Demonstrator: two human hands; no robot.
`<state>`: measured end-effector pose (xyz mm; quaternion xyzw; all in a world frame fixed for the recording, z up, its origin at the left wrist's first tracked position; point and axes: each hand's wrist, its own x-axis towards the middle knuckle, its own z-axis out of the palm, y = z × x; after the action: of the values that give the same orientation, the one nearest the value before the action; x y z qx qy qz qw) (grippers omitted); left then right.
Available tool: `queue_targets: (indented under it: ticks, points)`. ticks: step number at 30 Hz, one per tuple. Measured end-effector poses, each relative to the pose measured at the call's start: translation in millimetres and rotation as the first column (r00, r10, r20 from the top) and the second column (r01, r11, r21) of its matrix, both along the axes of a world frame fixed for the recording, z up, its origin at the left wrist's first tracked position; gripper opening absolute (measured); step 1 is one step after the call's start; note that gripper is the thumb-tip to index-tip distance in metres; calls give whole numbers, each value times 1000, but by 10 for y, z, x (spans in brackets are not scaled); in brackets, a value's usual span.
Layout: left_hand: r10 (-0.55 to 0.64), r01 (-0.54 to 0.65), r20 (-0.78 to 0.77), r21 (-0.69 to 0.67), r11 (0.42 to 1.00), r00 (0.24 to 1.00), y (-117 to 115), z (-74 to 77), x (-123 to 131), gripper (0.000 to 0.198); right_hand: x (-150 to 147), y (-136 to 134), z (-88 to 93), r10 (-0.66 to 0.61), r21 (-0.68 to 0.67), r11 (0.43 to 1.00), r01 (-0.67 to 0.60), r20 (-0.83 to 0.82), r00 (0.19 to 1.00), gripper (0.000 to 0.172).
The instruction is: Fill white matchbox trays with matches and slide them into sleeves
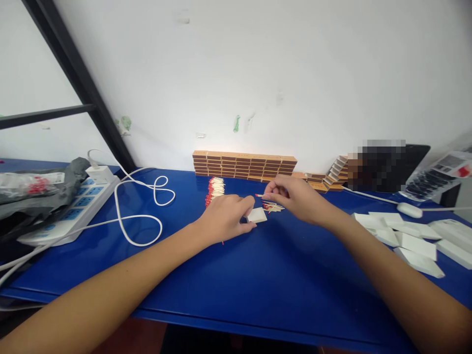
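Note:
My left hand [225, 216] rests on the blue table [258, 275], fingers closed on a small white matchbox tray [257, 215]. My right hand [295, 196] hovers just right of it, thumb and fingers pinching a few red-tipped matches [262, 196]. More loose matches [273, 207] lie under that hand beside the tray. A neat pile of red-tipped matches [215, 189] lies behind my left hand. Along the wall stands a row of stacked brown matchboxes [243, 164].
Several white empty trays [409, 238] lie at the right. A white power strip [73, 209] with a looping white cable [143, 211] sits at the left beside a grey bag [33, 191]. A mouse [409, 210] and a calculator [437, 179] are at the far right.

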<state>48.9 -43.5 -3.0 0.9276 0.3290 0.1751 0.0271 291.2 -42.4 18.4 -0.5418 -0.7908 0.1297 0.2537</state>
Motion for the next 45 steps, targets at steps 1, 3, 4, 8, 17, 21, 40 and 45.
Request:
queue_targets:
  ticks: [1, 3, 4, 8, 17, 21, 40, 45]
  points:
    - [2, -2, 0, -6, 1000, 1000, 6, 9, -1, 30, 28, -67, -19, 25, 8, 1000, -25, -5, 1000, 21]
    - [4, -4, -5, -12, 1000, 1000, 19, 22, -1, 33, 39, -156, -68, 91, 12, 996, -92, 26, 995, 17]
    - [8, -8, -4, -9, 1000, 1000, 26, 26, -1, 34, 28, -180, -93, 124, 11, 992, -125, 55, 991, 15]
    - [20, -20, 5, -12, 1000, 1000, 56, 14, -1, 39, -63, -211, -185, 170, 56, 981, -185, 201, 965, 8]
    - [2, 0, 53, -37, 999, 999, 90, -31, -28, 40, -103, -204, -288, 162, 91, 978, -190, 250, 954, 7]
    - [8, -7, 39, -32, 999, 999, 115, -14, -45, 39, 138, -104, -173, 99, 99, 987, -124, 233, 968, 10]
    - [-4, 4, 34, -13, 1000, 999, 168, -9, -87, 33, 339, 7, -162, 91, -190, 980, -60, 161, 983, 17]
    - [6, -6, 18, -9, 1000, 1000, 142, 13, -73, 30, 353, 12, -156, 73, -206, 978, -41, 148, 986, 15]
